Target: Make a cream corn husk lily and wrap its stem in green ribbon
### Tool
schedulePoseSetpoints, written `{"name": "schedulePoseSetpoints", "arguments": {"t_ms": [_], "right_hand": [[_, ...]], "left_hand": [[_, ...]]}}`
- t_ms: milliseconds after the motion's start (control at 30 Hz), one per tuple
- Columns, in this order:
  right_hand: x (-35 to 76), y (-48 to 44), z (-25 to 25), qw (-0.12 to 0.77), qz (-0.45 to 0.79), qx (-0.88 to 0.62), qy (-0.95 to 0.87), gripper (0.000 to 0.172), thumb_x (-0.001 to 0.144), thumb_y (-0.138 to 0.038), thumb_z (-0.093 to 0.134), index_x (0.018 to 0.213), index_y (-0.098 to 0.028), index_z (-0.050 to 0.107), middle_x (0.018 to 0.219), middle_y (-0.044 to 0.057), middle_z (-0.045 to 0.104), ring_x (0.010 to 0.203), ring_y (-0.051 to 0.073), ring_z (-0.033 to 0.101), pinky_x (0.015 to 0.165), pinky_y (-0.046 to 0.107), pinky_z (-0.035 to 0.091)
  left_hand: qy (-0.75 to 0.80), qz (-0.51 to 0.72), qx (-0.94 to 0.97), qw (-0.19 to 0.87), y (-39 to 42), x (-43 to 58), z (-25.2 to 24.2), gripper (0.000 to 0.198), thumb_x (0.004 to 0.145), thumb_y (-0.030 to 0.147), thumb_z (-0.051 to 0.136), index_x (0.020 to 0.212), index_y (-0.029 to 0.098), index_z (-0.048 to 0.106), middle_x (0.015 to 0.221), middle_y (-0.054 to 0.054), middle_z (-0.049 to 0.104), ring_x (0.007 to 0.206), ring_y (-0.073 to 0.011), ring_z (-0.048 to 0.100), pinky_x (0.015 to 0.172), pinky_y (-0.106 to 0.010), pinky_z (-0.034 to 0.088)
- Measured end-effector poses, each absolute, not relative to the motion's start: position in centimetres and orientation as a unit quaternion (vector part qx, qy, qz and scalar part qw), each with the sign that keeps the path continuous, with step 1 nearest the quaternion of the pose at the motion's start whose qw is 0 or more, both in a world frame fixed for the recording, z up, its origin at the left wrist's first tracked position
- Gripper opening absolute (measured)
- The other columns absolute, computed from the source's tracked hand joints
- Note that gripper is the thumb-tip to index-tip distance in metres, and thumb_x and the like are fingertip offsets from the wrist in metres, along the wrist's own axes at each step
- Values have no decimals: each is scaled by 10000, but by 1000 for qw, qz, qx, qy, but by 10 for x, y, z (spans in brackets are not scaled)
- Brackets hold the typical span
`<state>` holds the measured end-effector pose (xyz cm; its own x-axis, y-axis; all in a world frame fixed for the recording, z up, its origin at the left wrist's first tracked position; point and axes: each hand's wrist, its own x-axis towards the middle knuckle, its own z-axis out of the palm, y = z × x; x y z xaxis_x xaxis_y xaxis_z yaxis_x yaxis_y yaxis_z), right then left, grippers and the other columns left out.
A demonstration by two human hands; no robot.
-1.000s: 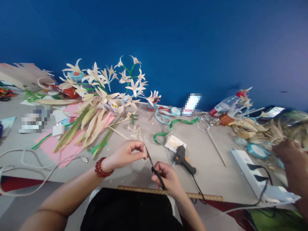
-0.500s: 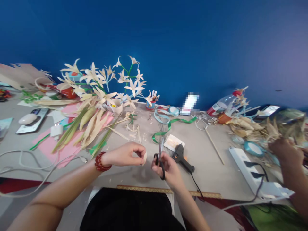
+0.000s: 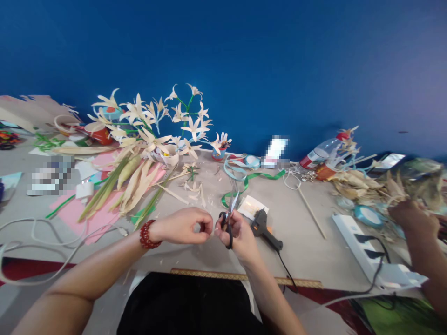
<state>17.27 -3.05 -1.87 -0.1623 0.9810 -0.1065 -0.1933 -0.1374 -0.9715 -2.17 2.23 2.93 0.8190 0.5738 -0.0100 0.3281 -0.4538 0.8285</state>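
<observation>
My left hand [image 3: 188,225], with a red bead bracelet [image 3: 148,234] at the wrist, is closed in a pinch on a small pale husk piece [image 3: 211,235], mostly hidden by the fingertips. Black-handled scissors [image 3: 229,231] are in my right hand [image 3: 237,236], blades pointing up and away from me. The fingertips of both hands are almost together above the table. A black glue gun [image 3: 265,230] lies just right of my right hand, by a white paper square [image 3: 252,207]. Beyond the scissors curls a green ribbon [image 3: 246,180].
Husk flowers [image 3: 139,114] stand in pots at the back left. Dried husks [image 3: 138,186] lie on pink paper [image 3: 70,211]. A power strip [image 3: 359,251] is at right, near another person's hand [image 3: 415,221]. A wooden ruler [image 3: 209,274] lies along the front edge.
My right hand has moved slightly left and up with the scissors, closer to my left hand. The husk piece shows less between the left fingertips.
</observation>
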Motion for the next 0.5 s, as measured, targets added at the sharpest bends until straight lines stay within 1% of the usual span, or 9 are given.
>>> {"name": "schedulePoseSetpoints", "arguments": {"t_ms": [67, 133, 200, 267, 333, 400, 500], "right_hand": [[174, -31, -17, 477, 615, -439, -449, 355, 637, -240, 808, 817, -209, 504, 734, -32, 595, 630, 100, 536, 579, 201, 422], [174, -33, -15, 484, 607, -448, -443, 355, 643, -256, 805, 817, -212, 499, 737, -27, 593, 630, 107, 534, 571, 208, 423], [172, -35, -16, 504, 591, -456, -434, 333, 667, -277, 794, 820, -212, 506, 742, -20, 596, 621, 109, 524, 560, 214, 421], [168, -37, -19, 529, 576, -458, -423, 300, 697, -297, 778, 838, -207, 529, 749, -16, 599, 591, 98, 499, 535, 211, 404], [164, -38, -22, 545, 570, -457, -411, 283, 718, -302, 771, 864, -203, 550, 753, -19, 596, 564, 84, 472, 507, 201, 375], [160, -37, -25, 554, 569, -455, -402, 299, 715, -301, 784, 881, -205, 554, 749, -26, 589, 555, 77, 460, 494, 194, 357], [158, -36, -26, 555, 570, -453, -404, 347, 701, -336, 808, 886, -211, 542, 746, -31, 582, 543, 77, 453, 484, 196, 350]], "left_hand": [[282, 160, 819, 473, 23, -22, 28, 71, 758, 137, 563, 741, 186, 612, 776, 4, 653, 731, -147, 585, 739, -242, 426], [314, 202, 772, 514, 21, -22, 24, 66, 796, 175, 566, 754, 179, 616, 786, -9, 648, 754, -159, 586, 748, -255, 431], [350, 280, 693, 564, 16, -20, 18, 111, 849, 251, 559, 792, 175, 617, 821, -27, 639, 796, -171, 581, 761, -269, 437], [368, 380, 600, 600, 7, -15, 10, 161, 890, 320, 540, 881, 180, 620, 891, -40, 631, 850, -179, 575, 789, -281, 438], [362, 402, 559, 629, -4, -10, 1, 160, 867, 332, 607, 896, 176, 624, 913, -43, 621, 878, -181, 571, 802, -281, 436], [349, 410, 523, 660, -14, -3, -7, 156, 858, 325, 636, 887, 172, 620, 887, -36, 613, 847, -171, 568, 787, -278, 439], [351, 458, 481, 660, -21, 3, -14, 136, 858, 298, 650, 823, 171, 614, 823, -14, 591, 796, -144, 544, 751, -251, 428]]}}
